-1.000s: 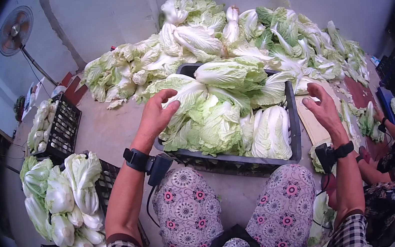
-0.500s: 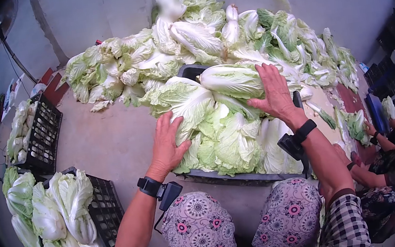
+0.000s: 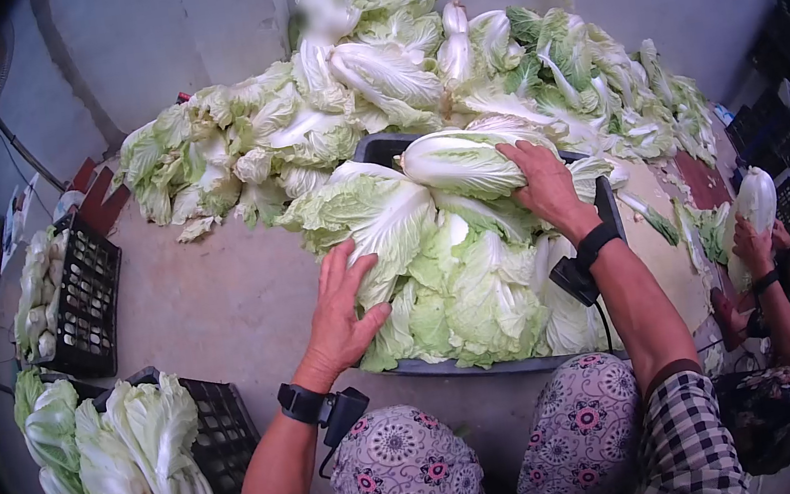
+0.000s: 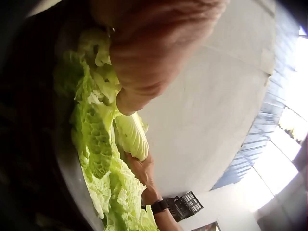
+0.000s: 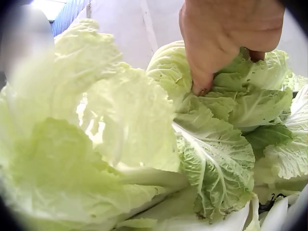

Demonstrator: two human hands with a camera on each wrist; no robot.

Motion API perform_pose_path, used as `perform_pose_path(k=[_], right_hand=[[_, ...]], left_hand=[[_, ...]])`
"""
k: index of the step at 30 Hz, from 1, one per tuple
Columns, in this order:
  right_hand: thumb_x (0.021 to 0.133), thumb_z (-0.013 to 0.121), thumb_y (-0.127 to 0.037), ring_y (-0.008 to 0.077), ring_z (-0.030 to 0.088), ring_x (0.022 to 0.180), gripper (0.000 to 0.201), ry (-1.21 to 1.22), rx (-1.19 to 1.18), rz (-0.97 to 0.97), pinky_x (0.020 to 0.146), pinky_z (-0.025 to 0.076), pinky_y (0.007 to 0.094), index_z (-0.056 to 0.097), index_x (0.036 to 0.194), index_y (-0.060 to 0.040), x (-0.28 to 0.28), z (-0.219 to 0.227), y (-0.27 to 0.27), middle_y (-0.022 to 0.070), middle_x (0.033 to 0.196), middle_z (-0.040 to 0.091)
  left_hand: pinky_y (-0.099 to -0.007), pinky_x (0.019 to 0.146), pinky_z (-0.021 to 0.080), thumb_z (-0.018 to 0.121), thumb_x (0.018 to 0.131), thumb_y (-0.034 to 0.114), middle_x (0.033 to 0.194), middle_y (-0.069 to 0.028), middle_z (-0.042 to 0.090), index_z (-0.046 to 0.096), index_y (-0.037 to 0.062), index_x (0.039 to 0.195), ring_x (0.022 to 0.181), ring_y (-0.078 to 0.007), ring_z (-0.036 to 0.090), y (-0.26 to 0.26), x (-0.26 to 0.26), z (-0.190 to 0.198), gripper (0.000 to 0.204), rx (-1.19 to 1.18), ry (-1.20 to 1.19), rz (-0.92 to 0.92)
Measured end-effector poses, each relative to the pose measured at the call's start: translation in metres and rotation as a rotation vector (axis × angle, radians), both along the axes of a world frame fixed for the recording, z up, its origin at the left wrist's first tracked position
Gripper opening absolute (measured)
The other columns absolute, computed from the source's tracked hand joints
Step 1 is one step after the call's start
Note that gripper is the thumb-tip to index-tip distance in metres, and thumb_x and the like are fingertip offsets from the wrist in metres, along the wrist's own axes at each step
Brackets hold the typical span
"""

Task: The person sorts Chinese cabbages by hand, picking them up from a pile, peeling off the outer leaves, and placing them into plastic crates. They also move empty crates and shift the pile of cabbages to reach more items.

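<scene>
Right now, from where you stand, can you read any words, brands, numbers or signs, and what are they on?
No readable text anywhere.
Pale patch by the dark crates, far right: too small and blurred to tell if it bears writing.
Wrist cameras: no lettering I can make out.
Front crate: none legible on its visible rim.

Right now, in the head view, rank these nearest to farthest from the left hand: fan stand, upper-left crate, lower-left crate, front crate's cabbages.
1. Front crate's cabbages, at the left hand.
2. Lower-left crate, left of it.
3. Upper-left crate, farther back.
4. Fan stand, top left.
</scene>
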State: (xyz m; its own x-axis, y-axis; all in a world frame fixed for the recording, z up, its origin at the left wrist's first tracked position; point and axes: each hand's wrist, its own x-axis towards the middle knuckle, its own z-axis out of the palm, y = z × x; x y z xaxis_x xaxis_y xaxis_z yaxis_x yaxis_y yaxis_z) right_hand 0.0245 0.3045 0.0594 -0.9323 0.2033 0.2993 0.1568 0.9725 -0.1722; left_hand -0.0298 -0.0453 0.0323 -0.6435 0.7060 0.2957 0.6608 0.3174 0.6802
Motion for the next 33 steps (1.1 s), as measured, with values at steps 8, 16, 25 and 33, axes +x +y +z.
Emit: perform_pose_path(k=[8,16,25,33], right_hand=[[0.065,0.066,-0.002,0.0321,0.053,0.108,0.054,0.106,0.07,0.052,0.093,0.044,0.0392,0.056,0.117,-0.0133,0.01,0.003,-0.001,0.0155,0.119,0.056],[0.068,0.056,0.008,0.032,0.057,0.104,0.047,0.464,0.062,0.086,0.089,0.047,0.0372,0.059,0.112,-0.0081,0.06,0.061,0.002,0.0171,0.111,0.06],[0.072,0.054,0.01,0.013,0.064,0.088,0.041,0.651,-0.414,-0.059,0.078,0.049,0.026,0.061,0.11,-0.0032,0.145,0.122,-0.003,0.0106,0.095,0.068],[0.066,0.058,0.011,0.0239,0.064,0.097,0.046,0.639,-0.49,0.087,0.084,0.049,0.0309,0.061,0.109,-0.0039,0.175,0.131,-0.051,0.0149,0.106,0.065]], left_hand=[[-0.0437,0.108,0.023,0.066,0.075,0.024,0.14,-0.0216,0.032,0.047,0.0046,0.124,0.131,-0.0394,0.027,0.003,0.003,-0.005,0.057,0.02,0.067,0.065],[-0.0438,0.104,0.028,0.07,0.068,0.02,0.137,-0.0184,0.036,0.051,0.0063,0.12,0.129,-0.0379,0.03,0.009,0.01,-0.004,0.057,0.011,0.161,0.147],[-0.031,0.068,0.047,0.067,0.077,0.035,0.115,-0.0126,0.057,0.051,0.007,0.12,0.091,-0.0264,0.058,0.025,0.042,0.065,0.054,-0.122,-0.225,-0.136],[-0.0487,0.096,0.041,0.058,0.076,0.062,0.137,-0.0124,0.038,0.027,0.0097,0.138,0.126,-0.0233,0.039,0.096,0.124,0.098,0.087,0.395,-1.49,-0.558]])
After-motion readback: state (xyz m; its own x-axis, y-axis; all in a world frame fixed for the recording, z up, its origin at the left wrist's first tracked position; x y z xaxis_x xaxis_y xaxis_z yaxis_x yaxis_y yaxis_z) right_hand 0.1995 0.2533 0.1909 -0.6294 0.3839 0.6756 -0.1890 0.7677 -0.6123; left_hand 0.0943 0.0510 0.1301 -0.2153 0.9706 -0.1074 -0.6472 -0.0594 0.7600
